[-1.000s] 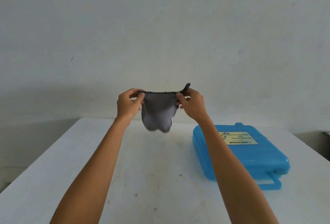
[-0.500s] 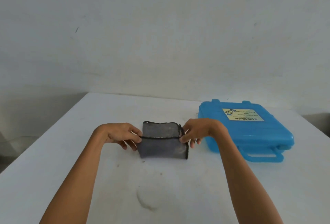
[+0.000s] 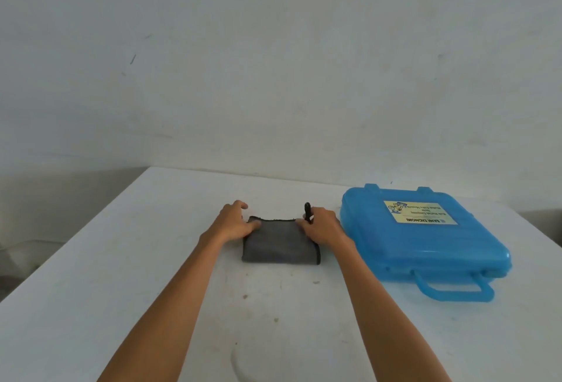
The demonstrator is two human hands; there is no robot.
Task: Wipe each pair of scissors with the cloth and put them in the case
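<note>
resting on the cloth's (image 3: 279, 247) far left corner, the left hand (image 3: 234, 225) lays its thumb there, grip unclear. the folded cloth lies crosswise mid table (image 3: 137, 275). the right hand (image 3: 324, 229) pinches its far right corner, nearer the closed case (image 3: 425, 247) by the right edge; no scissors show.

The cloth (image 3: 279, 244) in front of you is plain dark grey with a black stitched edge and black loop (image 3: 307, 211). Your case (image 3: 425, 238) is translucent bright blue, its label (image 3: 419, 213) yellow with dark lettering. The counter (image 3: 121, 260) is white, flecked with small brown specks.
</note>
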